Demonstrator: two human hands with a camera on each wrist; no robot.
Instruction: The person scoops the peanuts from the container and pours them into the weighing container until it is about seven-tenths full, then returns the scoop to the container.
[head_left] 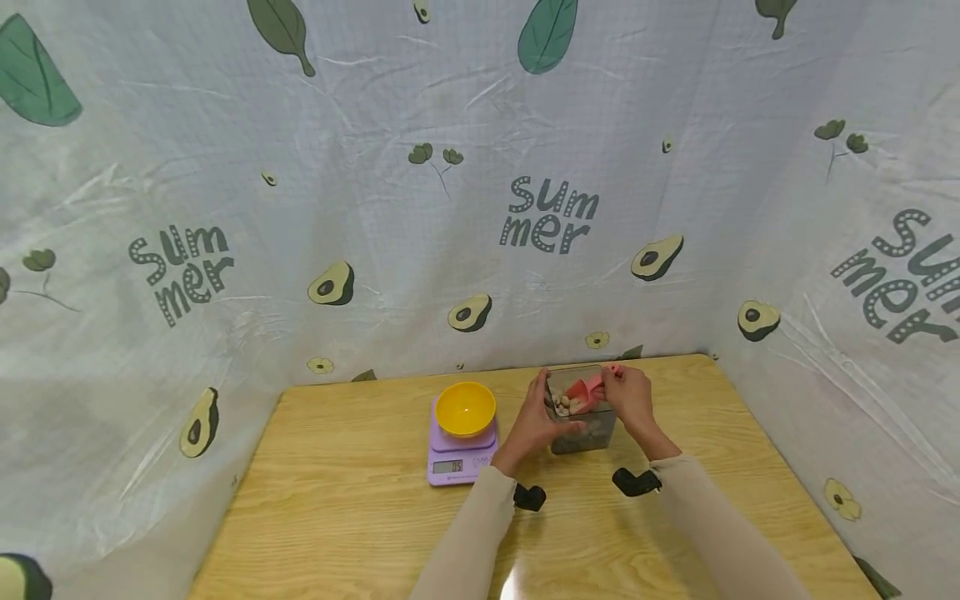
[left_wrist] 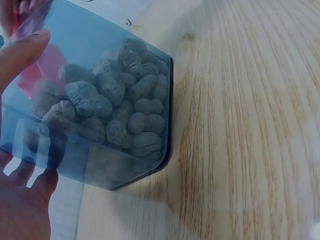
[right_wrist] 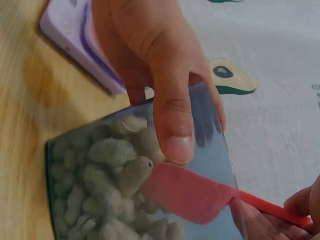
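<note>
Translucent grey plastic is forming the container (head_left: 582,439) that we are watching from the head view, where it is resting on the wood-grained tabletop (head_left: 337,483). Our left hand (head_left: 546,417) is gripping its side, and our right hand (head_left: 632,396) is pinching the handle of a red scoop (head_left: 581,398), whose blade is sitting inside among the peanuts (head_left: 561,406). To the left of the container, a yellow bowl (head_left: 465,408) is standing on a lilac scale (head_left: 448,468). Behind, a printed sheet (head_left: 420,100) is hanging.

In the left wrist view, we are seeing our left thumb and fingers holding the container's wall from two sides, while peanuts are filling its lower part and the scoop's blade is showing through the plastic.

In the right wrist view, our left thumb is lying along the near wall. The scoop's blade is touching the peanuts, and its handle is reaching past the rim to our right hand's pinching fingers.
</note>
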